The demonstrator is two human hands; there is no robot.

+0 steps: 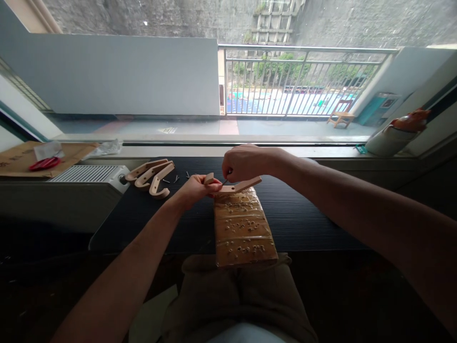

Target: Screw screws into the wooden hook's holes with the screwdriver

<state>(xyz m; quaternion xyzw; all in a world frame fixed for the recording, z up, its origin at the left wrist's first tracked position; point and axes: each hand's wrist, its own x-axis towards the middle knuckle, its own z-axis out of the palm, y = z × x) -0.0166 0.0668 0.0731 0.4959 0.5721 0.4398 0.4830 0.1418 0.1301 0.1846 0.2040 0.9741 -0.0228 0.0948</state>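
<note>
My left hand (195,188) is closed round the curved end of a wooden hook (243,185), holding it level above a tape-wrapped cardboard block (243,228) full of small holes. The block leans from my lap onto the black ribbed table (303,214). My right hand (244,163) is just above the hook's middle, fingers pinched on a thin dark screw or nail that points down at the wood.
Three more wooden hooks (152,175) lie at the table's back left, with a few loose screws (176,178) beside them. A white radiator (85,175) stands to the left, and red scissors (44,163) rest on cardboard. A window sill and balcony railing lie beyond.
</note>
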